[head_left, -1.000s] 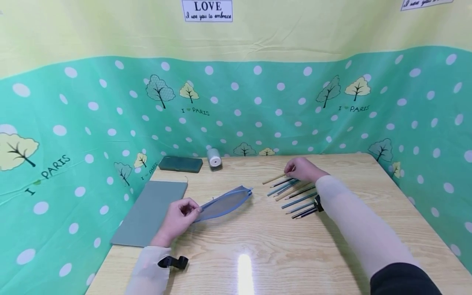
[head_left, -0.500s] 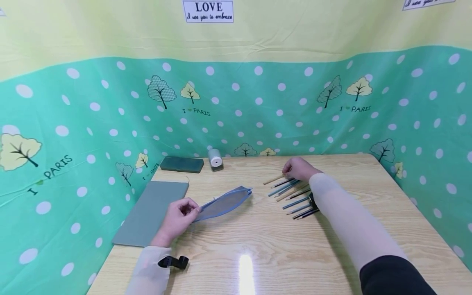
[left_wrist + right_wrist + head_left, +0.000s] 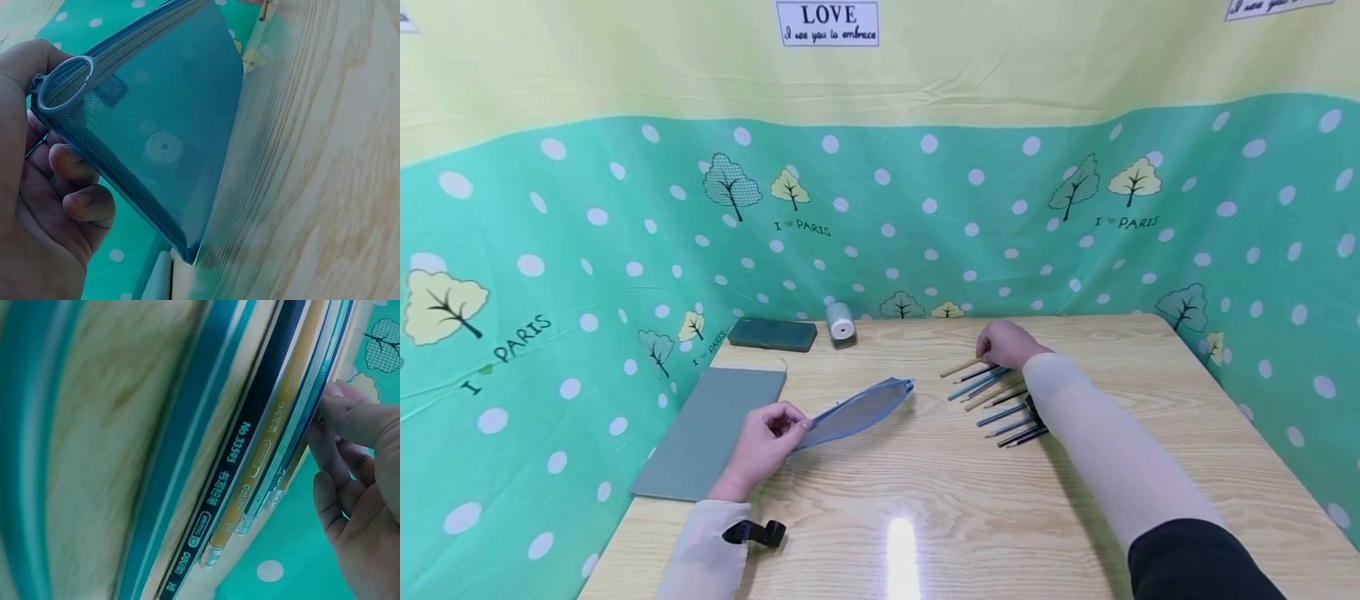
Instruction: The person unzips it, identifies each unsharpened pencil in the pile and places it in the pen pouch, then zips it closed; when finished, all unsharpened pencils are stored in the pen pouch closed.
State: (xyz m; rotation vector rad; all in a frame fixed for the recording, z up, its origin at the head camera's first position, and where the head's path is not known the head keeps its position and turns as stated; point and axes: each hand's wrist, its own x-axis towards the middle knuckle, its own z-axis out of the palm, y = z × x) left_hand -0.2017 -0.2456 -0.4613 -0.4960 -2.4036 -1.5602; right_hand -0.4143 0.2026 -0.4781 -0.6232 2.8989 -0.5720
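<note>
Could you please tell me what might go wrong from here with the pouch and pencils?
The left hand pinches the mesh pouch only at one end, so it could sag or slip. The pencils lie close together, so the right hand might nudge or roll neighbouring ones.

Perhaps a studio: wooden table (image 3: 1000, 517), printed drapes (image 3: 895, 187)

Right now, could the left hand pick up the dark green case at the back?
Probably not while the left hand holds the blue pouch; otherwise the way to the green case looks free, over a flat grey board.
</note>
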